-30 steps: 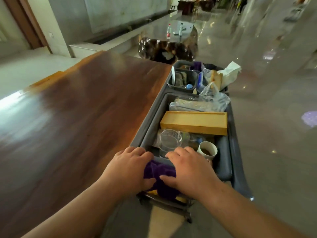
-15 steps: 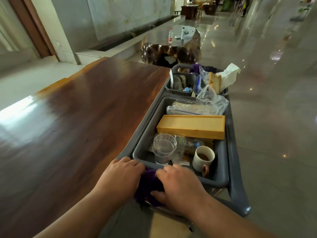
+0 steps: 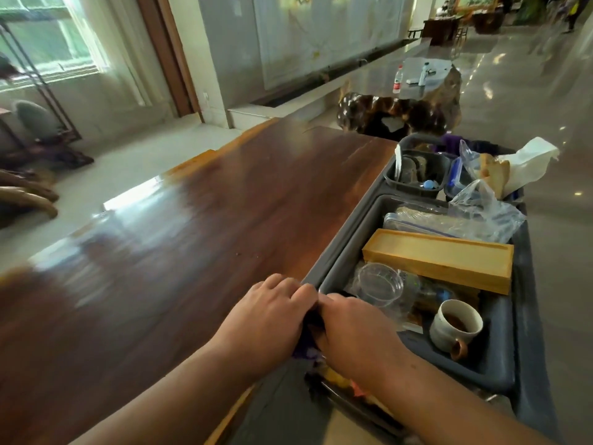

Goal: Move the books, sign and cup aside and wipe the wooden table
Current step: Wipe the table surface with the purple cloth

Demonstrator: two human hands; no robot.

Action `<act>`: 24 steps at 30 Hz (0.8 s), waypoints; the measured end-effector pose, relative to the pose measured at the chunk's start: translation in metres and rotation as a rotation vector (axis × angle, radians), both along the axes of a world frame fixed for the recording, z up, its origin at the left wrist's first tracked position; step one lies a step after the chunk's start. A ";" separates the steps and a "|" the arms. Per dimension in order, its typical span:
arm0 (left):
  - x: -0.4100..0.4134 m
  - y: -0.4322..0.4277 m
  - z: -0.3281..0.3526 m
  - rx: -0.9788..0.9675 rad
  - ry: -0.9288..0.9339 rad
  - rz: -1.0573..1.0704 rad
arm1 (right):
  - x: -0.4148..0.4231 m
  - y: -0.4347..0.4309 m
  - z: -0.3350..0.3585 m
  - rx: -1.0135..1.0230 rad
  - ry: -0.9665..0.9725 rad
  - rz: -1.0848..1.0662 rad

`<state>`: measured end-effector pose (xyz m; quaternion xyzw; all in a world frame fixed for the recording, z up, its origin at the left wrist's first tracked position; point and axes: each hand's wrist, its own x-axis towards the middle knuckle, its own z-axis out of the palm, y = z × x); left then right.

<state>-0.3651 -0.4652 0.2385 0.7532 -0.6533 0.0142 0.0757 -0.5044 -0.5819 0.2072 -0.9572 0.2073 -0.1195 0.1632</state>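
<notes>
The bare wooden surface (image 3: 179,252) runs long, away to the left. The left hand (image 3: 269,319), nearer it, and right hand (image 3: 349,332) press together, bunching a purple cloth (image 3: 305,346) at the cart (image 3: 529,364) edge; the cup (image 3: 454,326) sits right.

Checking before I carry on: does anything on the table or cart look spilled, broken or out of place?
Nothing stands out. The wooden table shows no spill; the cup and clear glass stand upright in the grey cart bin. Both hands, left and right, grip a purple cloth.
</notes>
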 end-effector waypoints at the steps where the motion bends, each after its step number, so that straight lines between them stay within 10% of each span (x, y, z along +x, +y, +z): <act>1: 0.007 0.012 0.005 -0.003 -0.007 0.034 | 0.012 0.007 0.003 0.026 -0.008 0.022; 24: 0.062 0.559 -0.075 0.019 0.093 1.244 | 0.254 0.414 -0.059 0.182 0.049 0.604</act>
